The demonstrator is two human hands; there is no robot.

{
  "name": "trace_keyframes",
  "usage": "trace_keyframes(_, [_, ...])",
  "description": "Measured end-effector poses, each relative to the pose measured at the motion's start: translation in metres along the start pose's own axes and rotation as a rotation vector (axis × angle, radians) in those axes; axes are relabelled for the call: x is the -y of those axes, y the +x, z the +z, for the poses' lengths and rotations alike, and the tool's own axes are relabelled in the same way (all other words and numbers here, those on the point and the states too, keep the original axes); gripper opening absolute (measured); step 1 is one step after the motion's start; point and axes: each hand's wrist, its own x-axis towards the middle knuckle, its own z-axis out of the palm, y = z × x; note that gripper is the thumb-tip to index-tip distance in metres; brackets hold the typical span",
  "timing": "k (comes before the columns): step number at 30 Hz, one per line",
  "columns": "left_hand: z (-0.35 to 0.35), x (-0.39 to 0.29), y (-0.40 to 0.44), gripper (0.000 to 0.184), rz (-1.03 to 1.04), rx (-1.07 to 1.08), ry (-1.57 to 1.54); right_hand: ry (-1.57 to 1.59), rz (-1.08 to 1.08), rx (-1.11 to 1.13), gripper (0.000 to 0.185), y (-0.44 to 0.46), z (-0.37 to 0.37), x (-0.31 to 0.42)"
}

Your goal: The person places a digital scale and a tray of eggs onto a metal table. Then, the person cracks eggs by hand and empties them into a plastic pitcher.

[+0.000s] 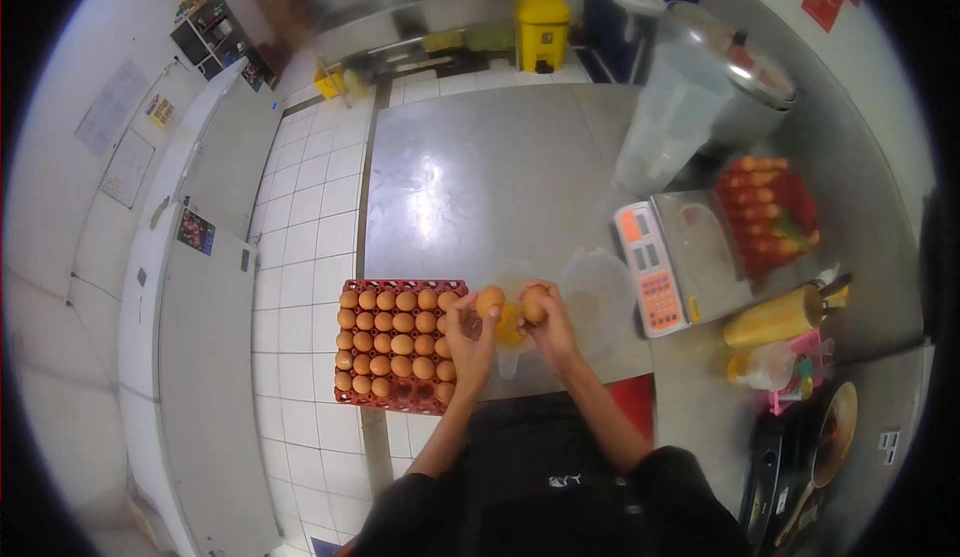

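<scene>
In my left hand point(472, 342) is a brown egg point(490, 302), held between thumb and fingers. My right hand point(553, 334) grips another brown egg point(534, 306), a short gap away from the first. I cannot tell whether either shell is cracked. Beneath both hands stands a clear plastic container point(508, 364) with yellow egg yolk point(511, 329) in it. To the left lies a dark red egg tray point(428, 406) filled with rows of brown eggs, with a few bare cups at its near edge. A second clear container point(607, 279) sits just right of my right hand.
Right of the containers is a digital scale point(650, 267) with orange keys. Beyond it are a red stack with eggs point(765, 212), a tall clear container point(675, 107), a yellow bottle point(775, 317) and a frying pan point(835, 432). The steel table point(500, 157) stretches ahead.
</scene>
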Motion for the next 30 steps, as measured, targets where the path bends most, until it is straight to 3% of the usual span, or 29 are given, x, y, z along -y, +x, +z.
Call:
trace_keyframes(2, [0.014, -0.002, -0.005, 0.036, 0.161, -0.221, -0.029, 0.113, -0.051, -0.048, 0.032, 0.001, 0.006, -0.010])
trace_keyframes(5, [0.014, -0.011, -0.010, 0.038, 0.008, -0.022, -0.009, 0.037, -0.063, -0.099, 0.034, -0.001, 0.013, -0.020])
trace_keyframes(8, [0.015, -0.006, -0.001, 0.037, 0.169, -0.134, 0.013, 0.084, -0.080, -0.014, 0.032, 0.001, 0.003, -0.005])
trace_keyframes(9, [0.012, -0.004, 0.003, 0.037, 0.173, -0.140, 0.014, -0.063, -0.037, -0.002, 0.031, 0.001, 0.002, 0.002])
trace_keyframes(11, [0.003, -0.003, 0.008, 0.035, -0.033, 0.090, -0.002, -0.216, 0.014, 0.017, 0.031, 0.001, -0.001, 0.012])
trace_keyframes(13, [-0.003, -0.006, 0.015, 0.037, -0.103, 0.139, -0.027, -0.714, -0.383, 0.056, 0.033, 0.005, -0.004, 0.021])
trace_keyframes(14, [-0.007, -0.007, 0.016, 0.038, -0.181, 0.198, -0.048, -0.718, -0.379, 0.061, 0.033, 0.004, -0.003, 0.028])
trace_keyframes(15, [-0.010, -0.008, 0.019, 0.038, -0.181, 0.193, -0.052, -0.754, -0.352, 0.080, 0.034, 0.002, -0.001, 0.037])
trace_keyframes(17, [-0.017, -0.012, 0.026, 0.042, -0.111, 0.394, 0.121, -0.791, -0.324, 0.101, 0.035, 0.004, -0.002, 0.046])
trace_keyframes(23, [-0.026, -0.028, 0.041, 0.047, -0.018, 0.469, 0.418, -0.961, -0.217, 0.154, 0.035, 0.008, -0.001, 0.050])
trace_keyframes(30, [-0.030, -0.022, 0.060, 0.040, -0.028, 0.548, 0.511, -0.936, -0.329, 0.052, 0.037, 0.020, -0.007, 0.023])
